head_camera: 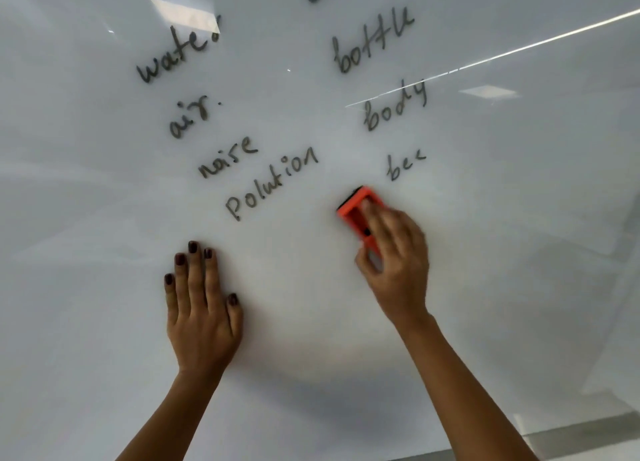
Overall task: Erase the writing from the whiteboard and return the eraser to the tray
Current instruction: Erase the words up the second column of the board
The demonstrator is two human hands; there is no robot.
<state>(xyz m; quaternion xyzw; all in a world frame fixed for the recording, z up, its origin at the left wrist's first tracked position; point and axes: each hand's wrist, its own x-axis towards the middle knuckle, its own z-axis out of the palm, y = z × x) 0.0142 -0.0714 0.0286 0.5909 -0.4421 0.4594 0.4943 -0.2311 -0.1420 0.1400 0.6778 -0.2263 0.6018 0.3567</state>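
Observation:
A glossy whiteboard [104,218] fills the view. Black handwritten words [270,180] cover its upper middle: "water", "air", "noise", "polution", "bottle", "body" and a partly wiped "bee". My right hand [394,256] grips an orange eraser [356,211] with a black felt edge, pressed on the board just below the "bee" remnant. It is blurred. My left hand [201,308] lies flat on the board with its fingers spread, below "polution". No tray is in view.
The board's lower edge [571,429] runs across the bottom right corner, with a grey surface beyond it. Ceiling lights reflect in the board at the top left and right.

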